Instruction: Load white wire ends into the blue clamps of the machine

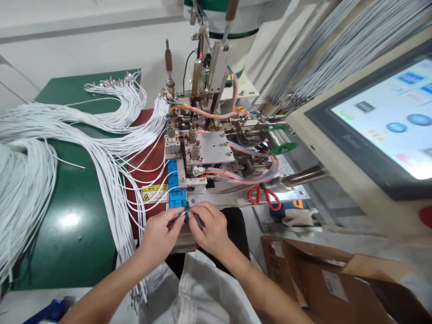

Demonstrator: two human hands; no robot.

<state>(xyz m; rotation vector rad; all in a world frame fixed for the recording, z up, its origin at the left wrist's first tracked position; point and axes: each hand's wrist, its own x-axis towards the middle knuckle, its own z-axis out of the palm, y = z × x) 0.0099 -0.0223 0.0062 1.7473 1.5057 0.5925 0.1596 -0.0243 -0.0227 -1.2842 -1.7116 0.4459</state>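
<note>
My left hand (161, 230) is closed in a pinch on the end of a white wire (182, 213) at the front of the machine. Right beside it, my right hand (211, 226) has its fingers pressed together, almost meeting the left fingertips; what they hold is too small to make out. Both hands are at the near end of a row of blue fixture blocks (173, 180). Several white wires run from the left into these blocks. Behind the blocks stands the metal machine (213, 147) with clamps and orange and grey air hoses.
Bundles of white wires (111, 202) spread over the green table (67, 243) at left. Red-handled scissors (264, 197) lie on the machine's right edge. A touch screen (384, 121) juts in at right, above a cardboard box (313, 274). A blue-handled tool (50, 310) is at lower left.
</note>
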